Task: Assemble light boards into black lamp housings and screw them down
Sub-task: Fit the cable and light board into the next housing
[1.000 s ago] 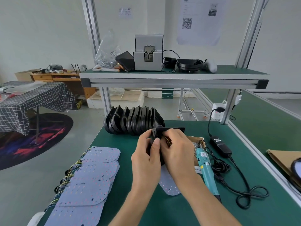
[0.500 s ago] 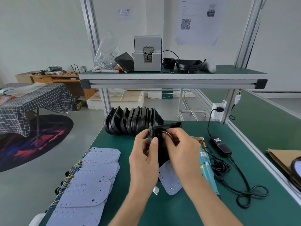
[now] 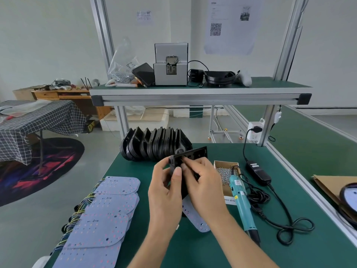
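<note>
since a moment ago both hands, the left hand (image 3: 166, 192) and right hand (image 3: 204, 184), have lifted the black housing (image 3: 190, 154) higher off the tabletop (image 3: 212, 248), each grip grasping it, so the light board (image 3: 195, 215) hanging below is probably being fitted in.

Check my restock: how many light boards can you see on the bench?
5 visible: four overlapping in the stack of light boards at the bench's left front, and one light board under the hands, below the held housing. More may hide beneath the stack.
</note>
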Demonstrator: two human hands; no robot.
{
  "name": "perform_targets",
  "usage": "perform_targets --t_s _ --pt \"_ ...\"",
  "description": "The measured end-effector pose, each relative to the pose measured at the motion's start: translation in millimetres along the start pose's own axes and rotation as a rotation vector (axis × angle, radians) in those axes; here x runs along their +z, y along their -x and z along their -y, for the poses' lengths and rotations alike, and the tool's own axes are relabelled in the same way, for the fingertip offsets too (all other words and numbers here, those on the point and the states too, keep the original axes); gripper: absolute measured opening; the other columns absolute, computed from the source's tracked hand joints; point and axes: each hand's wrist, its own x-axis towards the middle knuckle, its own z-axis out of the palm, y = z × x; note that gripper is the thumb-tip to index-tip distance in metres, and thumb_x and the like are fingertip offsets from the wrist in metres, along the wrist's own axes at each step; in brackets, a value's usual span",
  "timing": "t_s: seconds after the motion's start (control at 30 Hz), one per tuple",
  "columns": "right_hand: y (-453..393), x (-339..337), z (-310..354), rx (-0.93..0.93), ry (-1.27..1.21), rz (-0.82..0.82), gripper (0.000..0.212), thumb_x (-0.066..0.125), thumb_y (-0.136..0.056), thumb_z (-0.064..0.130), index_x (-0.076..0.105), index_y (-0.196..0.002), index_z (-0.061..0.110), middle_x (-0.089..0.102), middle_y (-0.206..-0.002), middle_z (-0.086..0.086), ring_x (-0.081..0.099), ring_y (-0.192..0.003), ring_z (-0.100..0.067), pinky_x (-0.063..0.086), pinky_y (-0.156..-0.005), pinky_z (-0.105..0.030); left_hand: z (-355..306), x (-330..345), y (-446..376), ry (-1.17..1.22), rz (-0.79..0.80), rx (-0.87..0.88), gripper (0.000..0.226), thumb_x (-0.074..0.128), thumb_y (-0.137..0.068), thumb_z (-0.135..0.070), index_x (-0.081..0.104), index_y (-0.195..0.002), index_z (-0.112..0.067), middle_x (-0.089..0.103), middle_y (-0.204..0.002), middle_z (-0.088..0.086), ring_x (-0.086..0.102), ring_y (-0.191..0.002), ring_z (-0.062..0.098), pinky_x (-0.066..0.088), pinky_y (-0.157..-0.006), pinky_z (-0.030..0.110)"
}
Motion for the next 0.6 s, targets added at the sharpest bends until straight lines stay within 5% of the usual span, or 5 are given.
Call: perform_targets --t_s 0.17,0.3,0.5,0.6 --pt "-2.5 -8.4 -11.5 0.025 0.084 0.173 0.03 0.061 -0.105 0.032 0.069 -0.131 0.042 0.051 -0.088 0.013 0.057 -0.089 -0.006 0.05 -0.087 -0.048 4.6 -1.9 -0.4 -0.033 -0.006 -0.017 0.026 0.059 -0.104 -0.027 0.06 -0.123 -0.045 0.077 -0.105 -0.007 0.073 -0.102 0.015 0.058 -0.087 0.032" --pt "-7.0 -8.1 -11.4 0.059 0.071 0.185 0.031 0.061 -0.105 0.034 0.067 -0.132 0.048 0.049 -0.091 0.018 0.053 -0.098 -0.003 0.046 -0.099 -0.049 6.2 -1.9 -3.7 -0.024 -0.006 -0.002 0.024 0.059 -0.105 -0.031 0.059 -0.124 -0.046 0.077 -0.108 -0.008 0.073 -0.105 0.014 0.056 -0.086 0.026" --pt "-10.6 -6.3 -12.3 0.117 0.046 0.224 0.029 0.054 -0.107 0.035 0.067 -0.129 0.049 0.051 -0.091 0.016 0.051 -0.096 -0.002 0.043 -0.101 -0.046 9.4 -2.0 -4.1 -0.007 0.005 0.007 0.027 0.059 -0.098 -0.043 0.059 -0.124 -0.046 0.076 -0.109 -0.004 0.072 -0.107 0.018 0.055 -0.09 0.035" --pt "-7.4 -2.0 -12.5 0.049 0.264 0.249 0.024 0.046 -0.109 0.037 0.067 -0.119 0.043 0.054 -0.095 0.013 0.044 -0.098 -0.003 0.033 -0.094 -0.041 11.5 -0.3 0.2 -0.034 0.039 0.023 0.026 0.061 -0.1 -0.038 0.061 -0.125 -0.045 0.076 -0.107 -0.004 0.072 -0.104 0.017 0.057 -0.087 0.034"
